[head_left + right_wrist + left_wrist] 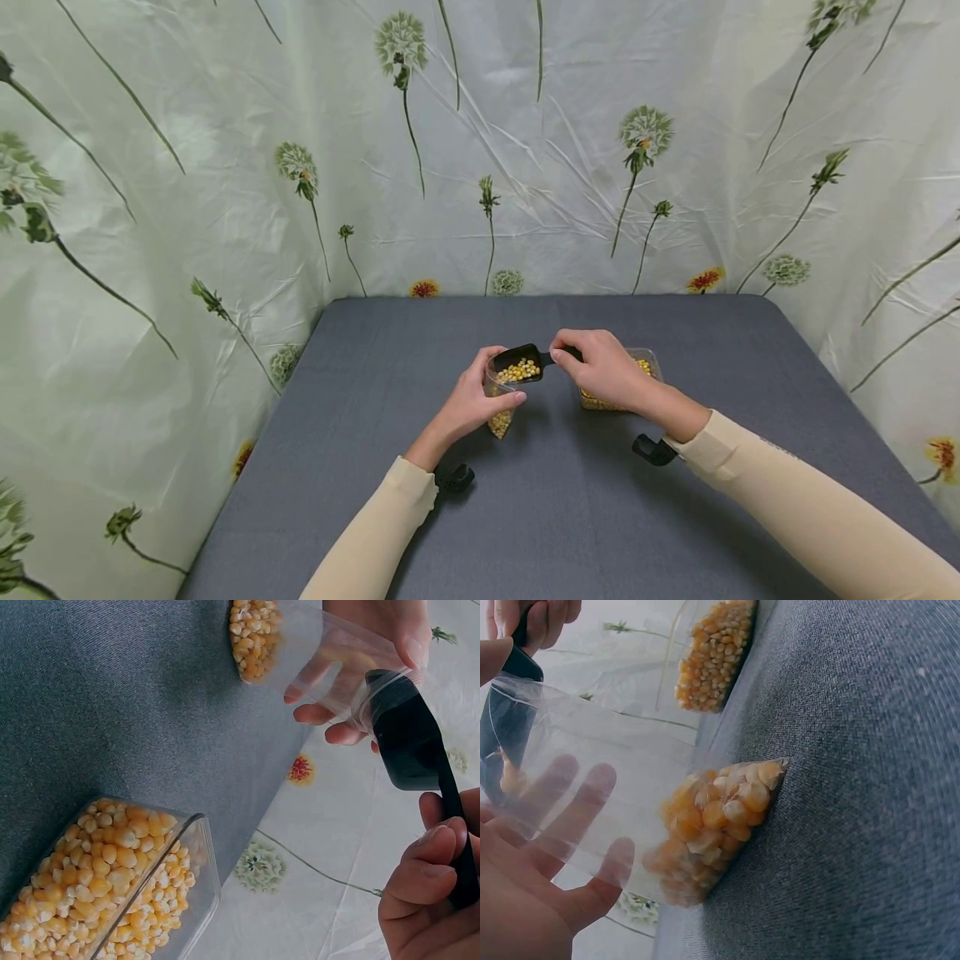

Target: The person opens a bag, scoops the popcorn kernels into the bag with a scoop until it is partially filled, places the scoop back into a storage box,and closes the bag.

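Note:
My left hand (480, 396) holds a clear plastic bag (630, 735) upright by its mouth, fingers and thumb around the top. Corn kernels (712, 817) fill the bag's lower part, close over the table. With my right hand (603, 367) I grip the handle of a black scoop (534, 357). Its bowl, holding corn kernels (519, 369), reaches over the bag's mouth; in the right wrist view the scoop's front edge is inside the opening. Below and behind the right hand stands a clear rectangular container (202, 900) with many corn kernels, partly hidden by that hand in the head view.
A grey cloth-covered table (555, 500) lies under everything. Behind it and at both sides hangs a pale curtain (480, 150) printed with dandelions. A black wrist strap (456, 478) shows at the left cuff, another strap (654, 450) at the right.

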Tool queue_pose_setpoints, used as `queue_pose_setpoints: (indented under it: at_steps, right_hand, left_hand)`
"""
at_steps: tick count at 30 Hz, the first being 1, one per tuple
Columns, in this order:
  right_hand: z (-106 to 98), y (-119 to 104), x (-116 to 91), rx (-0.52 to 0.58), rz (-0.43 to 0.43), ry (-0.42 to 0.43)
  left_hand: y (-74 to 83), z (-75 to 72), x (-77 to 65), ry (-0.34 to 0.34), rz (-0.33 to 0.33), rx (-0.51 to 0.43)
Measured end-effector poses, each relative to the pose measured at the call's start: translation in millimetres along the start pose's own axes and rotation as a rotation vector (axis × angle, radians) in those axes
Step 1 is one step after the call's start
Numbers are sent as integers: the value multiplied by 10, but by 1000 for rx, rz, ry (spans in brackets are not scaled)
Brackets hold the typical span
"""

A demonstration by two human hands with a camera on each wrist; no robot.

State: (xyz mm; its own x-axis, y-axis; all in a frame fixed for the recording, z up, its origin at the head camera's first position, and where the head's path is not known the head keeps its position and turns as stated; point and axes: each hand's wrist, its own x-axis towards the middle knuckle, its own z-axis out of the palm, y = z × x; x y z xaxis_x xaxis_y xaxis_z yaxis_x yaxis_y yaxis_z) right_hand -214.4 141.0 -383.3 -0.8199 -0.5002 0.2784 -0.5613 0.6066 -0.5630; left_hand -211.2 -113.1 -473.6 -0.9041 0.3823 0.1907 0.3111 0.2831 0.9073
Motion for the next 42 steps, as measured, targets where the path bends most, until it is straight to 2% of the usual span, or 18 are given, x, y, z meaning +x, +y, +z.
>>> queue_pose_setpoints:
  at_steps: [12,24,31,35,42]
  right_hand:
    - [30,-29,-35,-98,-123,68]
    - [47,-50,-60,-220,-264,124]
    - [47,-65,-57,-272,-344,148]
    - [52,-68,-44,-278,-364,164]
    - [68,-55,-70,-269,-363,165]
  left_hand:
    - [-42,17,11,-2,27,-36]
    - [-68,22,11,27,71,-7]
    - [-70,17,13,17,80,-55]
    - [-58,9,27,29,94,-62]
    - [-74,10,32,36,63,-69]
